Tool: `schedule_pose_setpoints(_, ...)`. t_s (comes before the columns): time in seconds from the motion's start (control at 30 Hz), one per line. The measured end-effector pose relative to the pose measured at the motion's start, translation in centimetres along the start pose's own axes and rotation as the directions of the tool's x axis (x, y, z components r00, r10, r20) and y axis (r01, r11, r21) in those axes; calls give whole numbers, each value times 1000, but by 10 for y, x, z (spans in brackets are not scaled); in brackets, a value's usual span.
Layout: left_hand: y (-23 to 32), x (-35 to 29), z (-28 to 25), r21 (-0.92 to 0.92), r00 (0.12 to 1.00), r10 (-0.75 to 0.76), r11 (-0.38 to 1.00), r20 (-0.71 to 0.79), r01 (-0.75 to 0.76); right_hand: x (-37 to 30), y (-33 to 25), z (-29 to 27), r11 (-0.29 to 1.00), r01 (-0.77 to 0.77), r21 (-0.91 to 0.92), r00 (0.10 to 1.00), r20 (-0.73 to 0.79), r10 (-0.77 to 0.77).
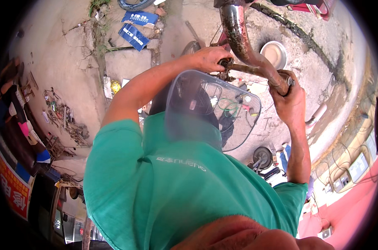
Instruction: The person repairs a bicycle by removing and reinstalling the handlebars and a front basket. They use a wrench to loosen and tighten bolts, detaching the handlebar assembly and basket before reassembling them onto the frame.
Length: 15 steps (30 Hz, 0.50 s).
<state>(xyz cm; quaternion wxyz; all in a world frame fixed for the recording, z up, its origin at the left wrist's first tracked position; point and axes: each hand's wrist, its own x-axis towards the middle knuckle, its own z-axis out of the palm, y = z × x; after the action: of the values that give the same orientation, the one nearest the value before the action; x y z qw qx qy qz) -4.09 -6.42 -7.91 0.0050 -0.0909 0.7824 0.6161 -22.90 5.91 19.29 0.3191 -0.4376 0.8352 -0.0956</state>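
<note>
A thick, curved metal tube (249, 54), rusty and with flaking chrome, comes down from the top of the view. From its lower part a thinner rusty bar (245, 69) runs left to a dark metal fitting (225, 63). My left hand (210, 59) is closed on that fitting, its fingertips partly hidden. On the right, my right hand (290, 102) is wrapped round the tube's lower end, close to a bolt or nut (290, 81). Below the bar and between my arms is a grey wire mesh basket (249, 118).
A round pale basin (274, 54) stands beyond my right hand. Blue cardboard pieces (133, 36) and a tyre (135, 4) lie at the far left. Scattered scrap (66, 114) covers ground at left. A small black wheel (262, 157) lies near my right forearm.
</note>
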Motion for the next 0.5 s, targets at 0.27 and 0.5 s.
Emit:
schedule_pose_setpoints(0.27,-5,1,-13,-82,967,239,966,-91,-247,15,-16,-14,991,120,-62,982,154,-109)
schedule_pose_setpoints(0.5,-14,17,-8,31,995,92,995,-47,-90,27,-29,-13,999,-23,-45,997,71,26)
